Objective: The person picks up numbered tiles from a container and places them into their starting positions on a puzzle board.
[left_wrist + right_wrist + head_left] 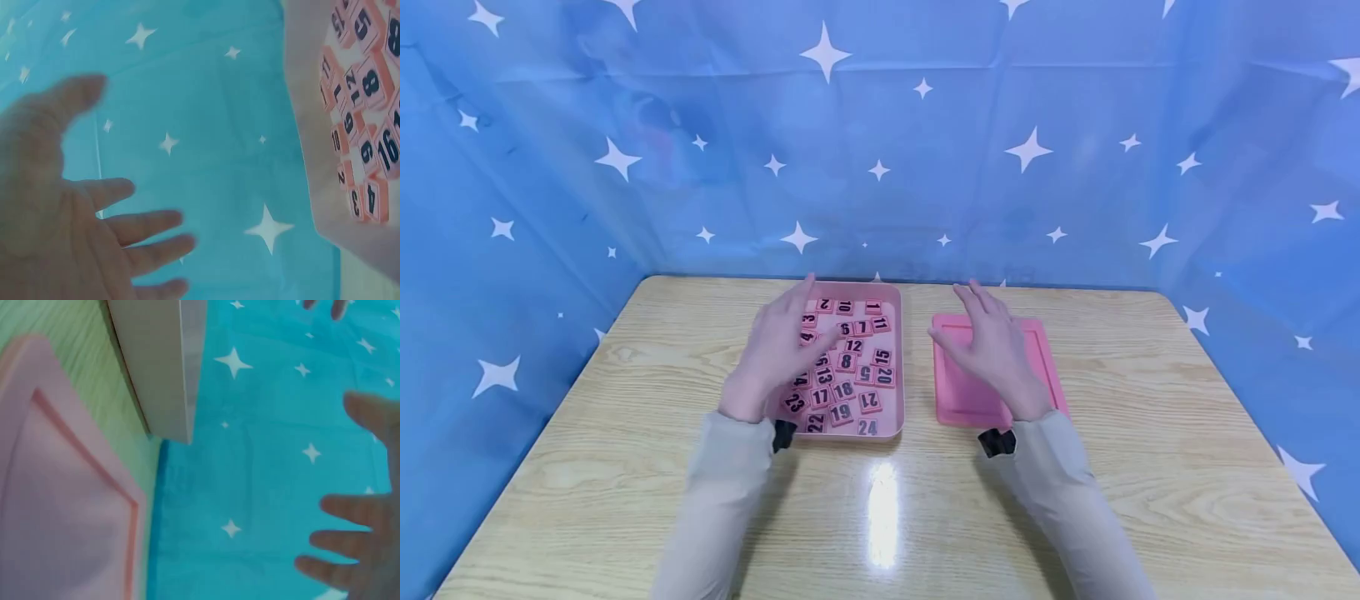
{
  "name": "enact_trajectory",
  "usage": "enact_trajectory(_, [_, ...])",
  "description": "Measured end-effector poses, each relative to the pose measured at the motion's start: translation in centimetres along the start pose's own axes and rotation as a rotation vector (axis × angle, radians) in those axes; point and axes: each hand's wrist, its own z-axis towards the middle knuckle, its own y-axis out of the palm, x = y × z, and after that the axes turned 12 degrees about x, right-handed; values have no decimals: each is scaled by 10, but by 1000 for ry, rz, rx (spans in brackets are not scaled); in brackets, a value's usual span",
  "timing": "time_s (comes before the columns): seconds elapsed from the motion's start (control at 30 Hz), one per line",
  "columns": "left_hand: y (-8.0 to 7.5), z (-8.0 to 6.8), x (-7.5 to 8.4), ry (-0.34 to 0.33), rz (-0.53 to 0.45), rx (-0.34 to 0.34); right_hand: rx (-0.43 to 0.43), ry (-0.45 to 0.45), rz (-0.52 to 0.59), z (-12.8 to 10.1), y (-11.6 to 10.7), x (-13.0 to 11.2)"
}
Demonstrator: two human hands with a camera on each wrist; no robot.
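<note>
Two bare hands hover over a wooden table, fingers spread and holding nothing. My left hand (782,342) is above the left part of a pink tray (892,417), hiding some of what lies in it. Loose pink number tiles (846,362) lie scattered in that tray, turned various ways, some face-up with numbers such as 8, 12 and 24. In the left wrist view, the tiles (370,84) are seen from the side past the tray wall (304,144). My right hand (992,354) is over a flat pink square frame (951,417) with a raised rim.
The light wooden table (625,417) holds the tray and the frame side by side with a narrow gap between. Behind and beside the table hangs a blue cloth (880,125) with white stars. A bright reflection shows on the near tabletop.
</note>
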Motion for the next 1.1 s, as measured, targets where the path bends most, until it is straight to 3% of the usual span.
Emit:
enact_trajectory(0.13, [-9,-3,-25,12,-139,87,96,-48,192,7,13,-1])
enact_trajectory(0.3, [-7,-8,-51,-107,-307,173,75,-13,390,22,34,-6])
enact_trajectory(0.4, [1,-12,-64,-210,-410,198,46,97,505,33,49,-14])
enact_trajectory(0.53, [11,-18,-74,-382,-454,221,13,349,565,47,66,-33])
enact_trajectory(0.67, [12,-22,-78,-505,-487,151,-17,604,640,60,85,-50])
enact_trajectory(0.83, [16,-26,-85,-589,-572,0,-8,774,688,73,112,-57])
enact_trajectory(1.03, [25,-31,-90,-591,-601,-122,4,933,668,76,132,-63])
enact_trajectory(1.1, [27,-33,-91,-576,-593,-134,12,931,637,77,136,-63])
